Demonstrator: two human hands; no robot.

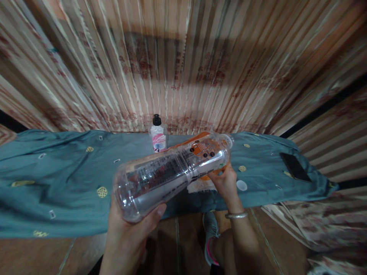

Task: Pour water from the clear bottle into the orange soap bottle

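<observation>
A large clear plastic bottle (172, 172) with printed sides is tilted across the view, its neck pointing up and right with no cap on it. My left hand (134, 229) is closed around the base, thumb along the near side. Near the neck, my right hand (226, 181), with a silver bangle on the wrist, grips the bottle from below; most of its fingers are hidden. Something orange (204, 135) lies behind the bottle, mostly covered by it. A small round white cap (241, 185) rests on the cloth beside my right hand.
A teal patterned cloth (71, 175) covers the narrow table. A small bottle with a black top (158, 137) stands at the back. A dark phone (295, 167) lies at the right. A pale frayed piece (200, 186) sits under the bottle. Curtains (183, 76) hang behind.
</observation>
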